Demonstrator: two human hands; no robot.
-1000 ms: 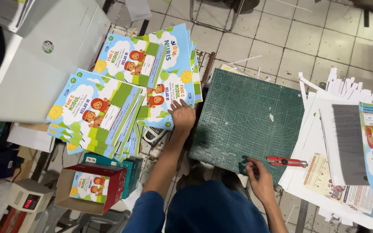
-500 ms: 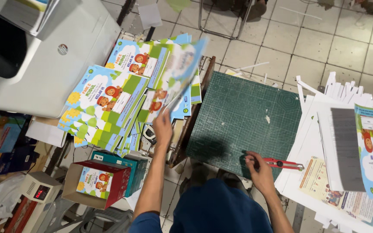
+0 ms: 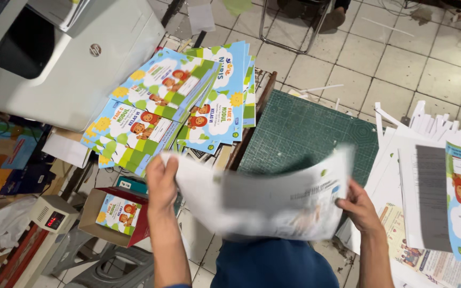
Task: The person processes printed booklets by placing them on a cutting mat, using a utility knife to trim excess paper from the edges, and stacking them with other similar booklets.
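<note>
**Loose sheet carried over the cutting mat**

The left hand (image 3: 161, 178) and right hand (image 3: 359, 207) each pinch one side of a blurred printed sheet (image 3: 265, 200), holding it above the near edge of the green cutting mat (image 3: 316, 133). With only the edges gripped, the sheet could buckle or slip. It might also brush the fanned stack of booklets (image 3: 182, 106) off the mat's left edge.
</note>
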